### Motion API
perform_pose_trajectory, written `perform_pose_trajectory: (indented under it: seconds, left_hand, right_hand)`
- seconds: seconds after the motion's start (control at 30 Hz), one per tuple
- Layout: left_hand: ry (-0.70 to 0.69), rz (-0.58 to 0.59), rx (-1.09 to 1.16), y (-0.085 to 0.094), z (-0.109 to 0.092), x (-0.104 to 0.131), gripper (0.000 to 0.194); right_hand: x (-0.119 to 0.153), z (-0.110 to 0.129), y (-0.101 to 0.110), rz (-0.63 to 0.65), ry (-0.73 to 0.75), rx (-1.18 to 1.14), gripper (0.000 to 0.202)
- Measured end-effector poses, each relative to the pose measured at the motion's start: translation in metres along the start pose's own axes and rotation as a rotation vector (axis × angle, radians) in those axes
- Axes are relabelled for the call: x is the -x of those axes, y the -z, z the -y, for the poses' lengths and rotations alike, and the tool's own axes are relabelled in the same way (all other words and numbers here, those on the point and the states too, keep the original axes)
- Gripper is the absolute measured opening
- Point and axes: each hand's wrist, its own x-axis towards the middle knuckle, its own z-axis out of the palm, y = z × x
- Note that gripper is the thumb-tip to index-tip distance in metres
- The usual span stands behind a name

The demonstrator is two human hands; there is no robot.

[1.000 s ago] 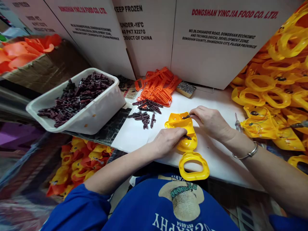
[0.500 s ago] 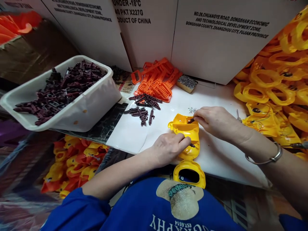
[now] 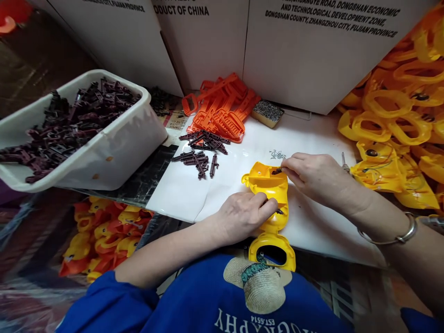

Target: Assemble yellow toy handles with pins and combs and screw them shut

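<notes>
We noted yellow shell [image 3: 270, 188] near ctr. of white wksurface [image 3: 322, 222], ring end overhanging near edge. L hand [image 3: 243, 212], fingers curled nearly closed, held dark pc. [image 3: 279, 211] over it; R hand [image 3: 314, 178] pinched 2nd dark pc. [image 3: 276, 171] at far end. Ctns. [image 3: 284, 69] stood far, parts tub [image 3: 135, 143] left.

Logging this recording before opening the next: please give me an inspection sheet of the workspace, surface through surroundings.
Surface: creased white sheet.
Work items: yellow shell; far dark rod; near dark rod.
Clutter: loose dark rods, orange parts, tiny metallic pieces.
Grip: left fingers seem to pinch the near rod, right fingers the far one.
Cables: thin wires on a yellow piece, right.
Surroundings: white tub left, printed cartons behind, heaped yellow pieces right.
</notes>
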Motion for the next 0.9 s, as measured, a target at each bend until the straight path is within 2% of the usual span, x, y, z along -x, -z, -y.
perform_pose_trajectory:
  seconds: [0.17, 0.3, 0.37, 0.43, 0.5, 0.53, 0.6, 0.67, 0.73, 0.83, 0.9]
  left_hand:
    - [-0.021, -0.107, 0.029, -0.002, 0.000, -0.004, 0.015]
    - [-0.012, -0.089, 0.117, -0.005, 0.002, -0.004, 0.019]
    - [-0.006, -0.064, 0.179, -0.008, 0.002, -0.001, 0.022]
    - [0.028, -0.086, 0.295, -0.012, 0.003, 0.003, 0.029]
    - [0.115, -0.166, 0.473, -0.013, 0.004, 0.006, 0.033]
    - [0.183, -0.213, 0.576, -0.012, 0.006, 0.006, 0.028]
    - [0.351, -0.309, 0.767, -0.006, 0.011, 0.002, 0.017]
    - [0.523, -0.392, 0.943, 0.002, 0.021, -0.006, 0.011]
    - [0.633, -0.445, 1.082, 0.008, 0.033, -0.019, 0.013]
    - [0.733, -0.410, 1.298, 0.008, 0.049, -0.036, 0.022]
    - [0.765, -0.371, 1.349, 0.003, 0.056, -0.042, 0.026]
  right_hand:
    - [-0.005, 0.011, 0.002, 0.060, 0.059, 0.067, 0.023]
    - [-0.005, 0.013, -0.009, 0.035, 0.025, 0.025, 0.023]
    - [-0.001, 0.012, -0.018, -0.042, 0.003, -0.098, 0.019]
    - [0.007, 0.011, -0.027, -0.195, -0.038, -0.258, 0.019]
    - [0.018, 0.014, -0.034, -0.363, -0.133, -0.383, 0.032]
    - [0.024, 0.016, -0.037, -0.425, -0.195, -0.426, 0.040]
    - [0.035, 0.022, -0.042, -0.471, -0.303, -0.500, 0.051]
    - [0.043, 0.029, -0.047, -0.432, -0.356, -0.576, 0.059]
    - [0.047, 0.036, -0.052, -0.371, -0.369, -0.645, 0.064]
    - [0.048, 0.044, -0.058, -0.323, -0.392, -0.715, 0.064]
    - [0.048, 0.046, -0.059, -0.312, -0.403, -0.738, 0.062]
